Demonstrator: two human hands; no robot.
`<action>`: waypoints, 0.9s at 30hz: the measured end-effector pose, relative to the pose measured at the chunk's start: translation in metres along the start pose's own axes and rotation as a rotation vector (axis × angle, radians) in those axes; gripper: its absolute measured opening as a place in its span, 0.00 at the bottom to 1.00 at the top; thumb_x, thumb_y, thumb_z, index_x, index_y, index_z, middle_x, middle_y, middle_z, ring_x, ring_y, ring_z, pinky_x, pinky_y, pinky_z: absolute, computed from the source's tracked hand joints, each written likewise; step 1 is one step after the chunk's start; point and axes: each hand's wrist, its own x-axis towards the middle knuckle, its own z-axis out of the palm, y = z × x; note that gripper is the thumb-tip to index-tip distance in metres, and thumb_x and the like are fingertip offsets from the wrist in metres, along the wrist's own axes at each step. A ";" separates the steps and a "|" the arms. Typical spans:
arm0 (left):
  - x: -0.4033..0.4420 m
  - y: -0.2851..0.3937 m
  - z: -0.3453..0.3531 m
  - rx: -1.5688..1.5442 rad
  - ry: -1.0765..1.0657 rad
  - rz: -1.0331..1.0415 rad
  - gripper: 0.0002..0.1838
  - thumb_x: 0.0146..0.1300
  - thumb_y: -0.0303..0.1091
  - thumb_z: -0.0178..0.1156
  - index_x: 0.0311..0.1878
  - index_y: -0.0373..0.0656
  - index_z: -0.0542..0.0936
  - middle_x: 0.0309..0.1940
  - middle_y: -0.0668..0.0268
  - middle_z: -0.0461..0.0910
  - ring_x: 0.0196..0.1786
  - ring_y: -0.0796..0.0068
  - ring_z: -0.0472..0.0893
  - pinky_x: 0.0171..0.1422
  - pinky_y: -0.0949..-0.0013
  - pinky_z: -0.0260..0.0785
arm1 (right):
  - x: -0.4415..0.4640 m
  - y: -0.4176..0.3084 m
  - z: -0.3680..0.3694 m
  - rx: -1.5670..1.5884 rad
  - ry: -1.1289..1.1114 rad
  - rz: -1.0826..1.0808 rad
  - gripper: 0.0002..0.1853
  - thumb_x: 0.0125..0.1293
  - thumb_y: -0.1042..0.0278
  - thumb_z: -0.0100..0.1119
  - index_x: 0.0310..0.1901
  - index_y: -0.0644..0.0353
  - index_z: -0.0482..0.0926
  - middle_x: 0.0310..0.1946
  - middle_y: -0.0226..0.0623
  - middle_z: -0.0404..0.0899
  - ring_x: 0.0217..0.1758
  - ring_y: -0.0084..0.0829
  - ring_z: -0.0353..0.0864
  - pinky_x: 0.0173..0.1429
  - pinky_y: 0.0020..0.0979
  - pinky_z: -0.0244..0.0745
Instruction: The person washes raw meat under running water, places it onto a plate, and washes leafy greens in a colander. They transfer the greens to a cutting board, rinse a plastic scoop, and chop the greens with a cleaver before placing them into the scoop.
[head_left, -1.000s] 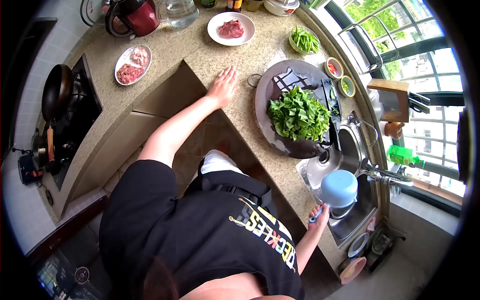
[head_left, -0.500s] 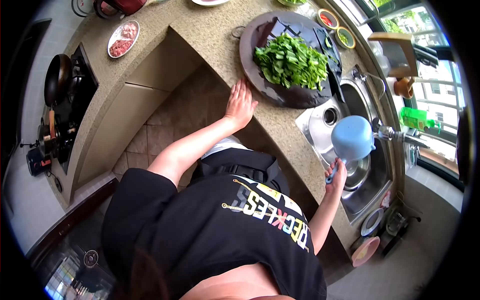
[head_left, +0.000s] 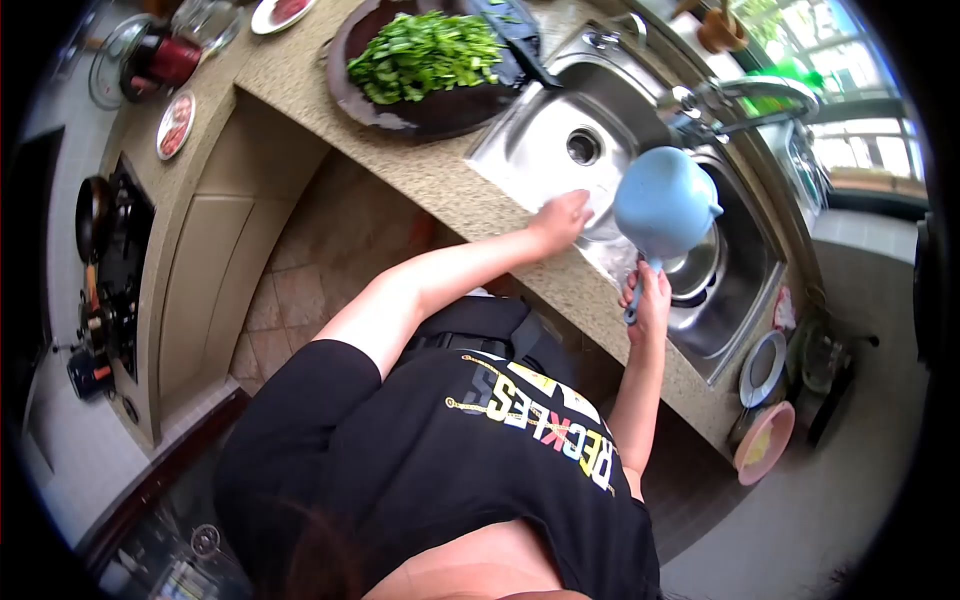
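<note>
My right hand (head_left: pixel 650 300) is wrapped around the handle of a light blue plastic water dipper (head_left: pixel 665 200). The dipper hangs over the double sink (head_left: pixel 555 110), its rounded outside toward me and its small spout at the right; its inside is hidden. Beneath it, a metal bowl or pot (head_left: pixel 697 270) is partly visible in the right basin. My left hand (head_left: pixel 560 222) hovers at the sink's near edge, its fingers smeared by motion. Left of the sink, chopped green vegetables (head_left: pixel 425 55) lie heaped on a round dark chopping board (head_left: pixel 350 100), beside a dark cleaver (head_left: pixel 525 50).
A faucet (head_left: pixel 690 110) rises behind the sink. A pink basin (head_left: pixel 765 445) and a white plate (head_left: pixel 765 365) are past its right end. Across the corner stand a plate of meat (head_left: pixel 175 125), a red appliance (head_left: pixel 165 60) and a stove with a wok (head_left: pixel 93 215).
My left hand has left the counter edge by the chopping board and moved right to the sink. The view has shifted toward the sink; my right hand still grips the dipper.
</note>
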 end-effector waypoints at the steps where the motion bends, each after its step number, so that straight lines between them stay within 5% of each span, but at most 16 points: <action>1: 0.015 -0.011 0.017 -0.179 0.064 -0.096 0.18 0.64 0.37 0.59 0.48 0.28 0.78 0.43 0.48 0.82 0.44 0.60 0.82 0.51 0.67 0.75 | -0.004 0.000 -0.005 0.028 0.004 -0.007 0.09 0.67 0.63 0.53 0.39 0.57 0.67 0.22 0.28 0.67 0.17 0.20 0.64 0.19 0.23 0.62; 3: 0.051 -0.035 0.029 -0.696 -0.069 -0.439 0.16 0.65 0.37 0.59 0.45 0.31 0.79 0.36 0.57 0.83 0.38 0.71 0.83 0.45 0.72 0.76 | -0.011 0.001 -0.014 0.078 -0.024 -0.044 0.08 0.67 0.63 0.52 0.39 0.58 0.67 0.22 0.29 0.67 0.16 0.20 0.64 0.19 0.23 0.62; 9: 0.153 -0.015 0.013 -0.522 -0.119 -0.352 0.13 0.64 0.38 0.61 0.39 0.35 0.81 0.30 0.64 0.82 0.31 0.80 0.81 0.37 0.77 0.74 | -0.023 0.016 -0.027 0.234 0.012 0.006 0.09 0.68 0.65 0.51 0.42 0.60 0.67 0.22 0.30 0.67 0.16 0.20 0.64 0.17 0.23 0.60; 13: 0.208 0.018 0.024 -0.055 -0.067 -0.323 0.16 0.58 0.45 0.69 0.33 0.40 0.81 0.25 0.70 0.80 0.27 0.84 0.77 0.32 0.75 0.69 | -0.030 0.019 -0.023 0.268 0.071 0.012 0.10 0.67 0.63 0.51 0.42 0.59 0.66 0.22 0.30 0.67 0.17 0.20 0.64 0.18 0.23 0.61; 16: 0.228 0.024 0.050 -0.348 0.012 -0.054 0.21 0.55 0.55 0.68 0.30 0.45 0.80 0.22 0.74 0.76 0.25 0.85 0.73 0.33 0.76 0.66 | -0.035 0.016 -0.018 0.346 0.106 0.067 0.08 0.67 0.65 0.51 0.43 0.58 0.67 0.23 0.30 0.67 0.16 0.21 0.65 0.18 0.24 0.61; 18: 0.245 0.034 0.056 -0.647 -0.210 -0.228 0.26 0.56 0.61 0.64 0.27 0.44 0.77 0.20 0.74 0.72 0.22 0.85 0.69 0.28 0.78 0.63 | -0.035 0.014 -0.013 0.362 0.121 0.068 0.08 0.67 0.65 0.51 0.43 0.58 0.68 0.23 0.30 0.67 0.16 0.21 0.65 0.18 0.24 0.61; 19: 0.249 0.061 0.047 -0.459 -0.251 -0.422 0.27 0.56 0.62 0.63 0.27 0.43 0.76 0.19 0.74 0.70 0.21 0.85 0.67 0.26 0.79 0.62 | -0.035 0.012 -0.010 0.364 0.130 0.067 0.08 0.67 0.65 0.51 0.43 0.58 0.68 0.23 0.30 0.67 0.16 0.20 0.65 0.18 0.24 0.61; 23: 0.273 0.063 0.062 -0.622 -0.438 -0.717 0.24 0.59 0.57 0.63 0.29 0.42 0.76 0.17 0.76 0.67 0.19 0.86 0.64 0.23 0.81 0.59 | -0.028 0.014 -0.001 0.374 0.163 0.048 0.09 0.67 0.64 0.51 0.43 0.58 0.68 0.23 0.30 0.67 0.16 0.20 0.65 0.18 0.24 0.62; 25: 0.269 0.058 0.047 -0.597 -0.545 -0.381 0.20 0.60 0.54 0.63 0.29 0.46 0.75 0.18 0.78 0.66 0.20 0.88 0.62 0.22 0.83 0.55 | -0.027 0.010 0.006 0.387 0.200 0.075 0.09 0.67 0.63 0.52 0.43 0.58 0.68 0.23 0.30 0.67 0.16 0.20 0.65 0.18 0.24 0.62; 27: 0.268 0.049 0.044 -0.513 -0.580 -0.339 0.18 0.61 0.50 0.63 0.29 0.45 0.76 0.20 0.76 0.69 0.21 0.88 0.66 0.22 0.83 0.57 | -0.024 0.008 0.008 0.390 0.197 0.074 0.10 0.67 0.63 0.52 0.43 0.58 0.67 0.23 0.29 0.67 0.16 0.20 0.65 0.18 0.24 0.62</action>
